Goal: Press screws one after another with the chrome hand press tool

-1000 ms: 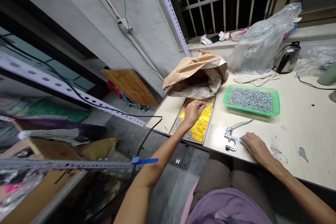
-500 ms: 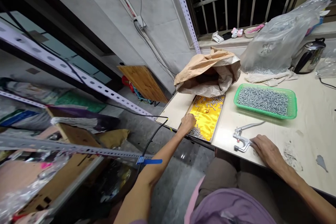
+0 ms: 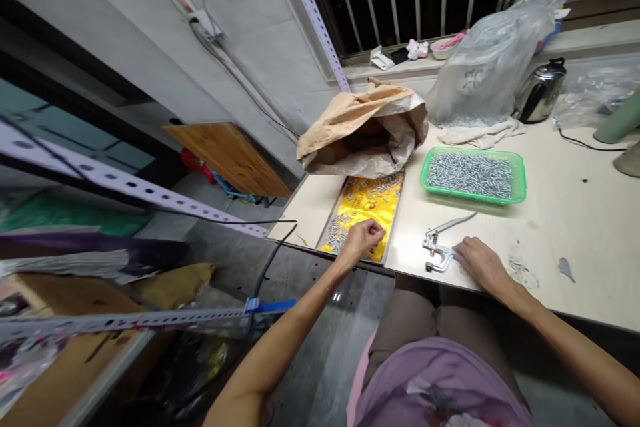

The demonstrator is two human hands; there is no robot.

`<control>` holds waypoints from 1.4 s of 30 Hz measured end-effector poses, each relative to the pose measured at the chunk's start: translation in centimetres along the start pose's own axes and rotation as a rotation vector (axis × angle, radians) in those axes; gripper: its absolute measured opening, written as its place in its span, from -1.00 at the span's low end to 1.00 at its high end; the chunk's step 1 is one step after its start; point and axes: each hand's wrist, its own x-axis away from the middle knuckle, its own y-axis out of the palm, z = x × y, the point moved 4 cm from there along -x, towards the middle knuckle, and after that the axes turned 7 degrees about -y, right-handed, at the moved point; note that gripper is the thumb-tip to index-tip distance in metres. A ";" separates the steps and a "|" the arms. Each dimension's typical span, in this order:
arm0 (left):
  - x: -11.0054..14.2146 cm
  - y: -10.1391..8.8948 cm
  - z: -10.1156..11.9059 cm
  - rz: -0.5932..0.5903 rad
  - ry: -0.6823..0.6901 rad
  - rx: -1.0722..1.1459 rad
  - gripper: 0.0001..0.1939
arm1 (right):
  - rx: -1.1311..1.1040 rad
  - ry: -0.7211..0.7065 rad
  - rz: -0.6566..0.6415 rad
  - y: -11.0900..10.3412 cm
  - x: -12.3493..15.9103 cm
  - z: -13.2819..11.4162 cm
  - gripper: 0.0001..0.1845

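My left hand [image 3: 364,240] is over the near right part of a shallow tray lined with yellow satiny cloth [image 3: 377,213]. Its thumb and fingertips are pinched together; anything between them is too small to make out. Small silvery metal pieces [image 3: 337,232] lie heaped at the tray's near left, with more scattered along its far end. My right hand [image 3: 483,267] rests at the table's front edge, fingers closed over the end of silver hand pliers [image 3: 440,253] with a C-shaped jaw and a spring. The pliers' long upper lever is raised, and the handle under my fingers is hidden.
Behind the yellow tray a brown paper sack [image 3: 350,127] gapes open. A green plastic basket [image 3: 523,180] full of silvery pieces stands to its right. Farther back are a clear plastic bag [image 3: 480,73], a cloth [image 3: 480,133] and a metal kettle [image 3: 543,93].
My left hand has moved right across the yellow tray, from its left side to near its right edge, uncovering the heap of pieces. My right hand stays at the pliers. The view has shifted right.
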 end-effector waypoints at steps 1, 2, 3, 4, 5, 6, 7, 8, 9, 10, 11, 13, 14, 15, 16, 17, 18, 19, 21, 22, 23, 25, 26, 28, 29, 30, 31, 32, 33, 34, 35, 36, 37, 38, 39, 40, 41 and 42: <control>0.7 1.4 0.9 -0.060 0.022 0.034 -0.86 | 0.004 0.010 -0.007 -0.1 0.0 -0.1 -0.66; 1.4 2.8 1.9 -0.102 0.058 0.021 -0.86 | 0.008 0.020 -0.011 -0.1 0.0 -0.1 -0.67; 2.1 4.0 2.8 -0.127 0.105 -0.033 -0.87 | 0.012 0.029 -0.012 -0.1 0.0 -0.1 -0.68; 2.6 5.0 3.6 -0.137 0.154 -0.119 -0.87 | 0.016 0.036 -0.014 0.0 0.1 -0.1 -0.70; 3.0 5.9 4.2 -0.137 0.192 -0.225 -0.86 | 0.022 0.043 -0.017 0.1 0.1 -0.1 -0.71; 3.3 6.5 4.7 -0.134 0.215 -0.339 -0.84 | 0.030 0.052 -0.022 0.3 0.1 -0.1 -0.73; 3.4 6.9 5.0 -0.131 0.222 -0.447 -0.81 | 0.039 0.059 -0.026 0.5 0.2 0.0 -0.75; 3.4 7.2 5.1 -0.133 0.218 -0.538 -0.78 | 0.048 0.067 -0.030 0.6 0.2 0.0 -0.77; 3.3 7.4 5.2 -0.137 0.211 -0.611 -0.75 | 0.058 0.073 -0.032 0.8 0.2 0.1 -0.79; 3.3 7.5 5.2 -0.139 0.209 -0.661 -0.73 | 0.066 0.079 -0.033 0.9 0.2 0.1 -0.81; 3.2 7.5 5.2 -0.137 0.218 -0.690 -0.73 | 0.073 0.083 -0.034 1.0 0.2 0.2 -0.83; 3.0 7.5 5.2 -0.128 0.250 -0.704 -0.74 | 0.078 0.086 -0.037 1.1 0.1 0.2 -0.85; 2.9 7.5 5.1 -0.123 0.271 -0.699 -0.74 | 0.076 0.087 -0.037 1.1 0.1 0.3 -0.85; 2.8 7.6 5.0 -0.123 0.292 -0.691 -0.74 | 0.071 0.087 -0.037 1.2 0.1 0.3 -0.85; 2.7 7.7 4.9 -0.127 0.308 -0.682 -0.74 | 0.066 0.086 -0.036 1.2 0.1 0.3 -0.85; 2.6 7.8 4.9 -0.133 0.317 -0.668 -0.75 | 0.062 0.085 -0.034 1.3 0.2 0.3 -0.85; 2.4 7.8 4.8 -0.137 0.323 -0.639 -0.76 | 0.061 0.086 -0.032 1.3 0.2 0.3 -0.86; 2.3 7.9 4.8 -0.141 0.320 -0.584 -0.78 | 0.061 0.087 -0.030 1.4 0.2 0.4 -0.86; 2.0 7.9 4.7 -0.179 0.250 -0.389 -0.83 | 0.060 0.087 -0.025 1.5 0.2 0.4 -0.88; 1.9 8.1 4.6 -0.218 0.178 -0.262 -0.84 | 0.058 0.088 -0.022 1.6 0.2 0.4 -0.88; 1.9 8.3 4.4 -0.265 0.091 -0.132 -0.85 | 0.055 0.088 -0.020 1.6 0.1 0.4 -0.89; 2.0 8.9 4.0 -0.346 -0.074 0.102 -0.82 | 0.046 0.088 -0.020 1.6 0.1 0.4 -0.89; 2.1 9.2 3.9 -0.369 -0.126 0.198 -0.79 | 0.044 0.088 -0.022 1.6 0.1 0.3 -0.89; 2.4 9.8 3.7 -0.382 -0.162 0.344 -0.73 | 0.042 0.085 -0.029 1.4 0.2 0.3 -0.89; 2.5 10.1 3.5 -0.380 -0.164 0.390 -0.71 | 0.042 0.085 -0.033 1.3 0.2 0.2 -0.89; 2.6 10.3 3.4 -0.379 -0.164 0.417 -0.70 | 0.044 0.087 -0.037 1.2 0.2 0.2 -0.89; 2.6 10.5 3.3 -0.378 -0.165 0.426 -0.69 | 0.045 0.090 -0.041 1.1 0.2 0.2 -0.90; 2.7 10.6 3.1 -0.375 -0.169 0.422 -0.70 | 0.046 0.093 -0.045 1.1 0.2 0.2 -0.90; 2.7 10.7 3.1 -0.372 -0.173 0.407 -0.71 | 0.046 0.096 -0.050 1.0 0.1 0.2 -0.90; 2.7 10.7 3.0 -0.371 -0.178 0.388 -0.73 | 0.047 0.099 -0.054 1.0 0.1 0.2 -0.89; 2.7 10.7 3.0 -0.370 -0.184 0.368 -0.75 | 0.047 0.101 -0.058 1.0 0.1 0.2 -0.89; 2.6 10.6 3.1 -0.371 -0.187 0.350 -0.78 | 0.046 0.102 -0.061 1.0 0.0 0.2 -0.89; 2.6 10.5 3.2 -0.377 -0.192 0.333 -0.80 | 0.045 0.103 -0.064 1.0 0.0 0.1 -0.88; 2.6 10.5 3.4 -0.391 -0.199 0.316 -0.82 | 0.043 0.103 -0.067 1.0 0.0 0.1 -0.88; 2.5 10.4 3.5 -0.415 -0.207 0.299 -0.82 | 0.042 0.106 -0.070 1.0 0.0 0.0 -0.87; 2.5 10.4 3.7 -0.451 -0.218 0.282 -0.82 | 0.040 0.109 -0.076 1.0 0.0 -0.1 -0.87; 2.4 10.4 3.8 -0.492 -0.231 0.266 -0.81 | 0.038 0.114 -0.085 0.9 0.0 -0.1 -0.87; 2.4 10.5 3.9 -0.530 -0.245 0.250 -0.80 | 0.032 0.117 -0.101 0.8 0.1 -0.1 -0.87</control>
